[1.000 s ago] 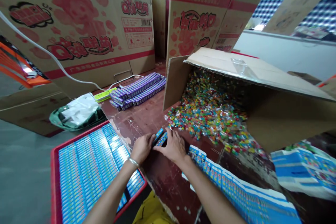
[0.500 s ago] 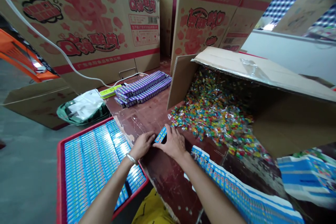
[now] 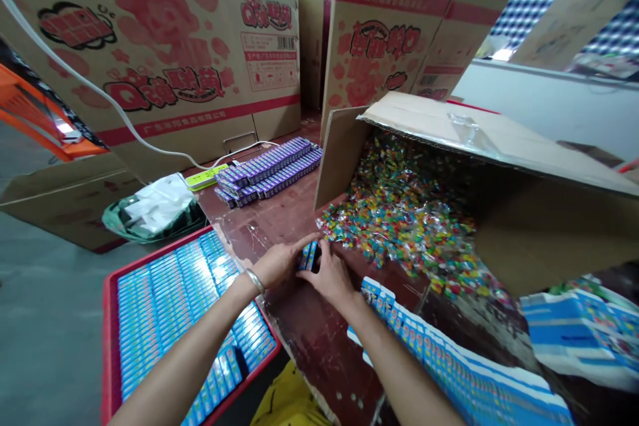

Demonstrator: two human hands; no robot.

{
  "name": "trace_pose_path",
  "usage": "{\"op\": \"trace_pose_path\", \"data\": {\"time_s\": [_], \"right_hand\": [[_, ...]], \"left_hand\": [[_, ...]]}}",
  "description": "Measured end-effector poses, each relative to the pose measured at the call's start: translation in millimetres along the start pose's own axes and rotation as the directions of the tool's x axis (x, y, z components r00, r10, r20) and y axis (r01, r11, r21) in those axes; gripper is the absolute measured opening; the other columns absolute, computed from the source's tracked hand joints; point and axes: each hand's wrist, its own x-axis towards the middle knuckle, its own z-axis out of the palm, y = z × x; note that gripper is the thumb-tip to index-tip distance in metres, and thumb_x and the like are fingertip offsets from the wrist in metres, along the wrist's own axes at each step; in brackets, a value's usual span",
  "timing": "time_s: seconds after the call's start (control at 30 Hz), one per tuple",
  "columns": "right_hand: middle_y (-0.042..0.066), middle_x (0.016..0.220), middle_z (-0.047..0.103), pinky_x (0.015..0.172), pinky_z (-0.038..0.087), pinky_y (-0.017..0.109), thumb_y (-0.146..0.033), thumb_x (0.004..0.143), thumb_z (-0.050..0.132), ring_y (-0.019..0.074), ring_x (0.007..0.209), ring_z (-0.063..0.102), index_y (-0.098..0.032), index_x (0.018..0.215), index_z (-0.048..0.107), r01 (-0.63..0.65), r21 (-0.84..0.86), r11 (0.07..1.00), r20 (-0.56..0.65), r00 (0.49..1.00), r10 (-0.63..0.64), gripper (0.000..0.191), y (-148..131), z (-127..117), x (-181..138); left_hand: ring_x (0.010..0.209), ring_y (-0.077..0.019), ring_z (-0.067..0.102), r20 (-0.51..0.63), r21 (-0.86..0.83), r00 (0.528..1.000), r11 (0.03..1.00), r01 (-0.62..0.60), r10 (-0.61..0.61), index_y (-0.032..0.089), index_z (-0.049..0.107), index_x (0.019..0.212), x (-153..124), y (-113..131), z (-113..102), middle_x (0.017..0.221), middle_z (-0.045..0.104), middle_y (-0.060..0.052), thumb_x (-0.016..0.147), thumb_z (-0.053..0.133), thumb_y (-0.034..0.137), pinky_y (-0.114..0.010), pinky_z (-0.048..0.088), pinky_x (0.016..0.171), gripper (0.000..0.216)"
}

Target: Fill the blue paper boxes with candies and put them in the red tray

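Observation:
A small blue candy box (image 3: pixel 307 257) is between my two hands, low over the brown tabletop. My right hand (image 3: pixel 331 277) grips it from the right, thumb and fingers bent around it. Reaching in from the left, my left hand (image 3: pixel 282 263) is closed against the box, with one finger stretched along its far end. My fingers hide part of the box. Just beyond my hands, colourful wrapped candies (image 3: pixel 394 226) spill from a tipped carton (image 3: pixel 499 140). A row of flat blue box blanks (image 3: pixel 439 353) lies beside my right forearm.
A red tray (image 3: pixel 108 333) packed with blue boxes stands at the left, below the table edge. Purple boxes (image 3: pixel 272 166) are stacked at the back near a yellow-green object (image 3: pixel 207 176) and a white cable (image 3: pixel 144 140). Large printed cartons (image 3: pixel 174 46) wall the far side.
The box has turned to a steeper angle in my hands. My left hand has reached farther forward, extending a finger over its far end. The view has shifted slightly.

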Motion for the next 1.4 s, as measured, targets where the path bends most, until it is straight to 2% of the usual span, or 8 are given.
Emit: {"op": "trace_pose_path", "data": {"time_s": [0.17, 0.4, 0.5, 0.6, 0.73, 0.87, 1.07, 1.4], "right_hand": [[0.01, 0.115, 0.064, 0.08, 0.051, 0.036, -0.031, 0.064, 0.079, 0.0247, 0.096, 0.065, -0.024, 0.125, 0.038, 0.015, 0.31, 0.951, -0.028, 1.0, -0.006, 0.074, 14, 5, -4], [0.01, 0.121, 0.062, 0.089, 0.05, 0.038, -0.026, 0.066, 0.075, 0.0228, 0.111, 0.06, -0.023, 0.129, 0.04, 0.034, 0.529, 0.848, -0.02, 0.999, -0.027, 0.072, 24, -1, -9], [0.011, 0.127, 0.057, 0.095, 0.047, 0.04, -0.026, 0.066, 0.075, 0.0239, 0.117, 0.055, -0.024, 0.131, 0.04, 0.015, 0.451, 0.892, -0.04, 0.999, 0.003, 0.074, 29, -9, -21], [0.01, 0.135, 0.051, 0.102, 0.041, 0.043, -0.029, 0.069, 0.074, 0.0243, 0.124, 0.048, -0.025, 0.139, 0.031, 0.05, 0.32, 0.946, -0.099, 0.995, -0.02, 0.082, 29, -19, -37], [0.012, 0.151, 0.026, 0.112, 0.027, 0.049, -0.031, 0.064, 0.078, 0.0279, 0.14, 0.021, -0.021, 0.148, 0.01, 0.154, 0.083, 0.985, -0.183, 0.974, -0.137, 0.108, 18, -34, -57], [0.012, 0.155, 0.013, 0.114, 0.019, 0.051, -0.03, 0.065, 0.075, 0.0301, 0.142, 0.007, -0.015, 0.149, 0.003, 0.219, -0.085, 0.972, -0.187, 0.955, -0.232, 0.112, 4, -48, -67], [0.012, 0.151, 0.026, 0.11, 0.03, 0.051, -0.021, 0.072, 0.063, 0.0308, 0.137, 0.025, -0.015, 0.149, 0.004, 0.247, -0.117, 0.962, -0.207, 0.941, -0.267, 0.097, 9, -49, -74], [0.01, 0.142, 0.039, 0.106, 0.037, 0.049, -0.016, 0.077, 0.054, 0.0273, 0.129, 0.039, -0.02, 0.147, 0.012, 0.266, 0.008, 0.964, -0.268, 0.929, -0.254, 0.081, 17, -40, -75]], "left_hand": [[0.085, -0.0232, 0.064, -0.014, 0.081, 0.997, 0.994, -0.075, 0.076, 0.026, 0.036, 0.137, -1, 8, 1, 0.099, 0.067, -0.01, 0.083, 0.049, 0.01, -0.028, 0.046, 0.069, 0.058], [0.11, -0.0289, 0.047, -0.089, 0.093, 0.984, 0.984, -0.149, 0.157, 0.025, 0.059, 0.114, 3, 23, -11, 0.117, 0.054, -0.014, 0.086, 0.051, 0.019, -0.046, 0.037, 0.094, 0.029], [0.108, -0.0253, 0.05, -0.111, 0.023, 0.981, 0.987, -0.16, 0.162, 0.024, 0.059, 0.105, -1, 27, -16, 0.114, 0.058, -0.009, 0.082, 0.058, 0.022, -0.042, 0.034, 0.098, 0.023], [0.084, -0.0193, 0.059, -0.134, -0.065, 0.986, 0.992, -0.112, 0.102, 0.02, 0.055, 0.1, -8, 34, -11, 0.092, 0.063, -0.005, 0.085, 0.056, 0.035, -0.031, 0.044, 0.079, 0.021], [0.068, -0.0146, 0.055, -0.225, -0.287, 0.972, 0.958, -0.004, -0.063, 0.019, 0.048, 0.092, -18, 58, 7, 0.078, 0.059, 0.0, 0.087, 0.048, 0.041, -0.022, 0.042, 0.06, 0.023], [0.061, -0.0126, 0.048, -0.278, -0.503, 0.926, 0.86, 0.087, -0.257, 0.021, 0.044, 0.081, -22, 88, 20, 0.068, 0.051, 0.005, 0.08, 0.056, 0.041, -0.022, 0.037, 0.056, 0.023], [0.061, -0.0136, 0.051, -0.301, -0.496, 0.899, 0.857, 0.137, -0.318, 0.021, 0.047, 0.082, -23, 114, 21, 0.07, 0.054, 0.004, 0.078, 0.056, 0.042, -0.024, 0.036, 0.056, 0.023], [0.078, -0.0197, 0.062, -0.245, -0.547, 0.923, 0.828, 0.123, -0.299, 0.021, 0.059, 0.097, -37, 116, 12, 0.091, 0.068, -0.004, 0.075, 0.062, 0.034, -0.028, 0.046, 0.07, 0.026]]}}
